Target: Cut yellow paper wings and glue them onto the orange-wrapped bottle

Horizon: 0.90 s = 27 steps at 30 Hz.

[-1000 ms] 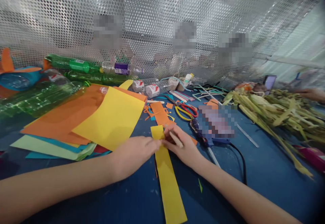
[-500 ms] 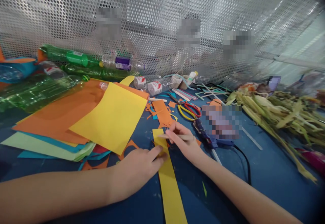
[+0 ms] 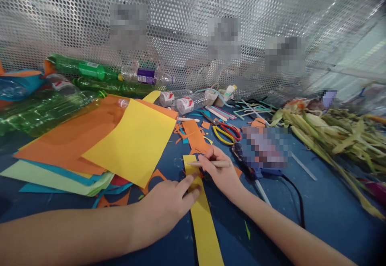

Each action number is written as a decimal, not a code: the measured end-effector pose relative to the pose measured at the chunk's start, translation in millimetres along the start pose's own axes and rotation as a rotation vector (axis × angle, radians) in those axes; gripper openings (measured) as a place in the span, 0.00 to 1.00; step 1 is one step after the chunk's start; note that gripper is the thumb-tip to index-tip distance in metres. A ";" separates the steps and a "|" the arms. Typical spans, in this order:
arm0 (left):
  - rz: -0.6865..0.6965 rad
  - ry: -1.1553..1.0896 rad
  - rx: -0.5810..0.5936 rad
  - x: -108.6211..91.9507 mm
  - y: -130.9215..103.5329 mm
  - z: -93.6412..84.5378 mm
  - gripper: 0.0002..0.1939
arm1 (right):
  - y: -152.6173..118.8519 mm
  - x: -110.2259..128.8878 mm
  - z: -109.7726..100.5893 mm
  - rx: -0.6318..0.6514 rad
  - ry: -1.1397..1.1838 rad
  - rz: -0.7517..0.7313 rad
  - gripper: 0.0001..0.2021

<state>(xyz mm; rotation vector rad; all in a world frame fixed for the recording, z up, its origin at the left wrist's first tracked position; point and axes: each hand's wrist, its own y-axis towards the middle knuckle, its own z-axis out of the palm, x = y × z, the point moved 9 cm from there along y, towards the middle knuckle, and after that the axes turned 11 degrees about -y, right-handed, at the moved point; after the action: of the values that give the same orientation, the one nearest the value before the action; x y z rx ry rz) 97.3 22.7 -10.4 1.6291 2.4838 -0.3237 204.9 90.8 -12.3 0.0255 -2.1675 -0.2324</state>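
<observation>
Across the far end of the lengthwise yellow strip (image 3: 206,229), the pencil (image 3: 222,163) is clamped by the right fingers (image 3: 206,163); nearer, the left fingers (image 3: 185,183) are laid apart.

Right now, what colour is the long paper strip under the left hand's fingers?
The paper strip is plain yellow, seen best in the head view.

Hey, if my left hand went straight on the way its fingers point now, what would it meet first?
Most likely your right hand, just ahead and holding the pencil. Heights above the yellow strip are hard to judge, so your left hand might slip underneath instead.
</observation>
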 end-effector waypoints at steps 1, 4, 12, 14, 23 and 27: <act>-0.009 0.006 0.005 0.6 0.2 0.0 0.23 | -0.1 -0.2 0.2 0.002 0.001 0.005 0.13; -0.014 0.020 0.007 0.5 0.9 0.9 0.24 | -0.2 0.6 1.5 0.010 -0.005 0.008 0.13; -0.009 0.029 -0.020 1.0 0.6 1.4 0.24 | 1.0 5.3 5.1 0.047 -0.036 -0.019 0.13; -0.006 0.033 -0.029 0.6 0.6 0.2 0.24 | 0.7 3.8 7.1 0.067 -0.017 -0.011 0.13; -0.001 0.033 -0.014 -1.3 1.9 -0.9 0.23 | -0.7 0.3 10.8 0.091 0.012 0.012 0.12; 0.000 0.024 -0.005 -1.2 2.5 -0.5 0.23 | -0.9 2.1 9.9 0.080 0.003 0.016 0.12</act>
<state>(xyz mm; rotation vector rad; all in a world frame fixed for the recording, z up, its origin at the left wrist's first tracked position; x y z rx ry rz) 100.1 22.8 -9.9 1.6405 2.5002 -0.2992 195.6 91.3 -16.2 0.0534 -2.1724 -0.1365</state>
